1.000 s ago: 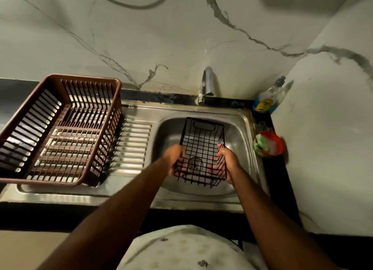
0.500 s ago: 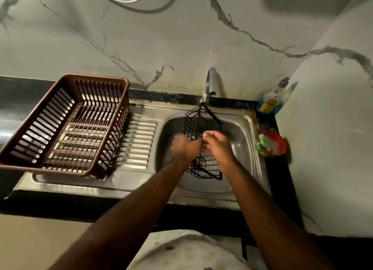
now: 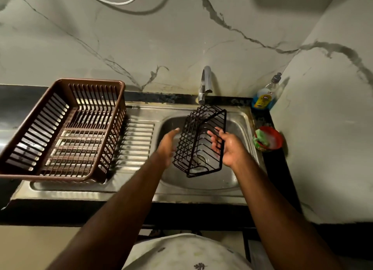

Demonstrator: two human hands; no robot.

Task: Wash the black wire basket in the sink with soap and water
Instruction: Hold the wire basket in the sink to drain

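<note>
The black wire basket (image 3: 198, 140) hangs tilted on its side over the steel sink bowl (image 3: 240, 181), its far end just under the tap (image 3: 204, 86). My right hand (image 3: 228, 147) grips its right rim, fingers curled around the wire frame. My left hand (image 3: 168, 145) is flat and open against the basket's left side, fingers straight. No water can be seen running from the tap.
A brown plastic dish rack (image 3: 62, 128) stands on the ribbed drainboard (image 3: 137, 140) at the left. A blue dish-soap bottle (image 3: 265, 95) sits in the back right corner. In front of it is a red bowl (image 3: 271, 138) with a green scrubber and suds.
The basket has turned from lying flat between both hands to standing on its side. My hands met at its middle, then parted. My left hand has let go and flattened.
</note>
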